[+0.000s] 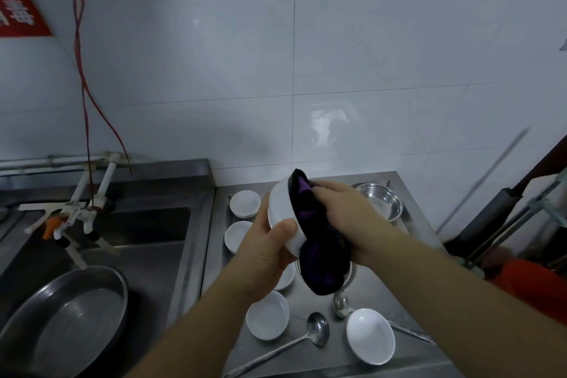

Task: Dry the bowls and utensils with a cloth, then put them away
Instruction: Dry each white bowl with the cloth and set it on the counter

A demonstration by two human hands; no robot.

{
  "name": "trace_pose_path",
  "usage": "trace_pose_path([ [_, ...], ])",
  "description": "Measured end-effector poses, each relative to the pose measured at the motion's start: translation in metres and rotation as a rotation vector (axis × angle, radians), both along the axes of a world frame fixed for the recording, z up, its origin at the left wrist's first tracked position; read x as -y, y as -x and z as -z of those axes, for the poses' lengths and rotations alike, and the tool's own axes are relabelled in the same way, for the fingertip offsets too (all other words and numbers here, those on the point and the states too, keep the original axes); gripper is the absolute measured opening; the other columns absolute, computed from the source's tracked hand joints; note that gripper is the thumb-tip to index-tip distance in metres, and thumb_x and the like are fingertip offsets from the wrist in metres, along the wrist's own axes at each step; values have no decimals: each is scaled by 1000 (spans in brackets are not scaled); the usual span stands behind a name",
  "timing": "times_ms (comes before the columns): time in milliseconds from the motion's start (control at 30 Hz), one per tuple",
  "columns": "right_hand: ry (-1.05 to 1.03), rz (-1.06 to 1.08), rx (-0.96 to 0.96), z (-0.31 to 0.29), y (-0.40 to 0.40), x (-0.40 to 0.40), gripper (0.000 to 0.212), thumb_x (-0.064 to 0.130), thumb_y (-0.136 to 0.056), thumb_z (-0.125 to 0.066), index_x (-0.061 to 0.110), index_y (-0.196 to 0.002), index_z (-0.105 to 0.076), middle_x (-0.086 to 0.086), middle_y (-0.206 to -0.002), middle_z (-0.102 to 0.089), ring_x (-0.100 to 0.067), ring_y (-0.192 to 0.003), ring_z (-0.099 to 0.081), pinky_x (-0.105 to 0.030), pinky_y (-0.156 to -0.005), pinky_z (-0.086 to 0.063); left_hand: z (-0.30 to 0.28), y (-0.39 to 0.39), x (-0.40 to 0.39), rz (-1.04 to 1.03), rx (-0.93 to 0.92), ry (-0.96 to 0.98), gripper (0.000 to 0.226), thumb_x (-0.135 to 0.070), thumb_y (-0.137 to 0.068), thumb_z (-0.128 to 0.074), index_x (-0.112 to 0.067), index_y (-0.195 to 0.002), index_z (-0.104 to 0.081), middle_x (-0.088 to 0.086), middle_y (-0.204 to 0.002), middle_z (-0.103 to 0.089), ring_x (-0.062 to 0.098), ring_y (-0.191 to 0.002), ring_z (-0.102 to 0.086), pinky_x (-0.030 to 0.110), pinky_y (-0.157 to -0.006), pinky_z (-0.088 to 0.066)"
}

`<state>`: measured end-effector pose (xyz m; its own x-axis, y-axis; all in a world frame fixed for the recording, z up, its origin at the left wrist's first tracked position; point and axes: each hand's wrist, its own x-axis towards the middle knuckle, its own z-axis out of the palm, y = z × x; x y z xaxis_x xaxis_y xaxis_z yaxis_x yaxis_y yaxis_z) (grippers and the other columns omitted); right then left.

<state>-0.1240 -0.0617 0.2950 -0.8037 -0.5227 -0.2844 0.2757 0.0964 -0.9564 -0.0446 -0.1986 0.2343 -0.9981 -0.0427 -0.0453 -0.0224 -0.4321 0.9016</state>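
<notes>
Bowl in one hand, cloth in the other, held up over the counter.

The left hand [264, 252] grips a white bowl [283, 212] by its outside, thumb curled over the rim, bowl tipped on its side. The right hand [346, 209] is clamped on a dark purple cloth [319, 252] pushed into the bowl's opening, with the rest hanging below. Under them on the steel counter [377, 291]: several small white bowls (one at [267, 315], a bigger one at [370, 336]), a ladle [310, 331] and a steel bowl [380, 199] by the wall. A metal basin [70, 316] sits in the sink [147, 242] on the left.
</notes>
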Motion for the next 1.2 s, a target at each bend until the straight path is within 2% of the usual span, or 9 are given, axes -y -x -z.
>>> trace_pose_path([
  [100,-401,-76,-715,5,1,-2,28,22,-103,-53,32,-119,-73,7,-101,-78,-14,-93,-72,-37,-87,-58,1,1,1,-27,-18,47,95,-41,-77,-91,-24,-156,-42,21,-151,-55,44,-138,-57,66,-108,-51],
  [167,-509,-146,-875,9,3,-3,34,27,-106,-52,37,-136,-65,10,-112,-77,-13,-101,-71,-35,-90,-56,1,5,3,-59,-31,118,87,-33,-79,-84,-26,-156,-43,20,-149,-56,43,-136,-59,66,-105,-53],
  [267,-492,-227,-618,8,8,-6,27,28,-104,-52,28,-116,-76,3,-101,-80,-19,-93,-73,-43,-91,-59,1,8,8,-91,-38,251,94,-33,-74,-84,-29,-157,-40,17,-147,-56,40,-133,-61,66,-105,-53],
  [367,-245,-138,-63,4,7,-16,29,29,-94,-57,19,-83,-82,-8,-84,-78,-23,-76,-72,-40,-76,-59,-1,9,16,-44,-37,454,97,-40,-70,-88,-53,-153,-39,-6,-145,-54,28,-128,-62,47,-96,-63],
  [467,82,-64,349,7,6,-25,44,50,-93,-62,14,-81,-84,-11,-81,-76,-25,-69,-74,-31,-64,-61,-6,11,24,33,-31,562,98,-42,-69,-89,-64,-148,-36,-21,-140,-51,22,-126,-60,39,-90,-65],
  [733,267,-108,373,32,-4,-17,48,54,-88,-78,14,-114,-82,-18,-117,-79,-31,-101,-79,-33,-77,-63,-3,17,31,97,5,752,111,-50,-65,-94,-75,-147,-25,-32,-141,-42,6,-120,-61,17,-78,-61],
  [867,424,70,448,40,1,-14,51,60,-71,-89,14,-93,-82,-3,-72,-53,-18,-72,-65,-30,-84,-58,8,18,28,-82,198,392,54,-68,-96,-55,-43,-145,-56,-13,-135,-65,3,-106,-72,25,-83,-62],
  [967,479,142,447,44,5,-13,43,60,-89,-76,17,-81,-72,-1,-62,-39,-18,-69,-55,-29,-84,-57,20,10,22,-19,375,44,55,-54,-108,-41,-17,-113,-81,6,-103,-76,18,-87,-74,33,-79,-62],
  [1200,504,138,409,48,-4,-8,55,55,-103,-54,11,-123,-79,-16,-131,-73,-26,-116,-73,-34,-91,-62,24,5,8,-102,253,-542,29,-24,-90,-70,-7,-110,-83,12,-110,-77,20,-92,-75,30,-83,-64],
])
